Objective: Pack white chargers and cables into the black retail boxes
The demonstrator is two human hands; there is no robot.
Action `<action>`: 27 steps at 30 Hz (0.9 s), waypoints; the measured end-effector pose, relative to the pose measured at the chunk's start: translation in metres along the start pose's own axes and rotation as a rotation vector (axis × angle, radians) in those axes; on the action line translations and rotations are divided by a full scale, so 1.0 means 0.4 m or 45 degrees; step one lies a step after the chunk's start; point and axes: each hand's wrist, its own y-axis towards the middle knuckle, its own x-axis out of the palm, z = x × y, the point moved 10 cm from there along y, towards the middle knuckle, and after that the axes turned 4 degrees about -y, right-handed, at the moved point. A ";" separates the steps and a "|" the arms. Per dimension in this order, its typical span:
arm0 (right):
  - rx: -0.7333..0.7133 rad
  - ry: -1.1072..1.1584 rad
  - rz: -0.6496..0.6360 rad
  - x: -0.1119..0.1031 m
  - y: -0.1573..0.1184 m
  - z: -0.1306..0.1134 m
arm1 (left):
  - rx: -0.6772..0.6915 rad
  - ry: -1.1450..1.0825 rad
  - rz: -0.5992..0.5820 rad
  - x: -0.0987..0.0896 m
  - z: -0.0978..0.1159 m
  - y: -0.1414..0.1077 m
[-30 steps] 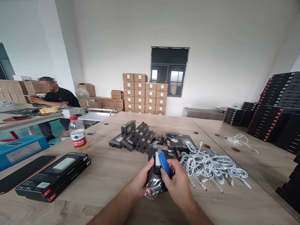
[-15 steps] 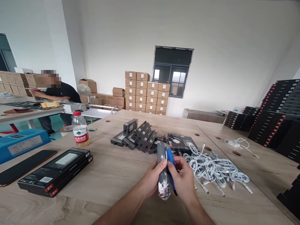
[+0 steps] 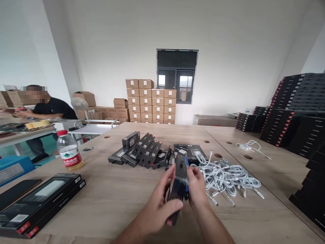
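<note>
My left hand (image 3: 162, 203) is wrapped around a slim black retail box (image 3: 180, 176), its thumb across the near side. The box stands on edge, tilted, just above the table, with a narrow face turned up. At the box's right side my right hand (image 3: 196, 186) is closed around a blue utility knife (image 3: 187, 189). Only slivers of blue show, and the blade is hidden. Behind my hands, several similar black boxes (image 3: 144, 149) lie in a leaning row. A heap of white cables (image 3: 225, 178) lies to the right of my right hand.
Two stacked black boxes (image 3: 50, 193), a phone (image 3: 17, 191) and a red-capped bottle (image 3: 69, 152) are at the left. Tall stacks of black boxes (image 3: 286, 105) rise at the right. A co-worker (image 3: 50, 106) sits at another table. Round holes (image 3: 217, 155) pierce the tabletop.
The box has been turned in my hands, so a different face shows and less of the blue knife is visible. My left thumb sits lower. The view has swung right.
</note>
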 end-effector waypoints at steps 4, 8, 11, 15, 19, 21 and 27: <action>-0.037 -0.131 -0.086 -0.026 0.025 0.012 | -0.181 -0.152 0.096 -0.042 -0.028 0.016; -0.081 -0.594 -0.409 0.026 -0.019 0.014 | -0.101 -0.575 0.418 -0.173 0.032 0.051; -0.146 -0.959 -0.625 0.062 -0.067 0.022 | -0.021 -0.745 0.469 -0.235 0.089 0.057; -0.235 -1.128 -0.717 0.069 -0.106 0.009 | 0.020 -0.822 0.511 -0.273 0.120 0.055; -0.197 -1.154 -0.811 0.065 -0.123 0.007 | 0.061 -0.854 0.654 -0.317 0.122 0.048; -0.139 -1.157 -0.881 0.062 -0.130 0.016 | 0.040 -0.878 0.662 -0.326 0.117 0.048; -0.022 -0.967 -1.076 0.050 -0.136 0.027 | 0.148 -0.970 0.701 -0.346 0.139 0.039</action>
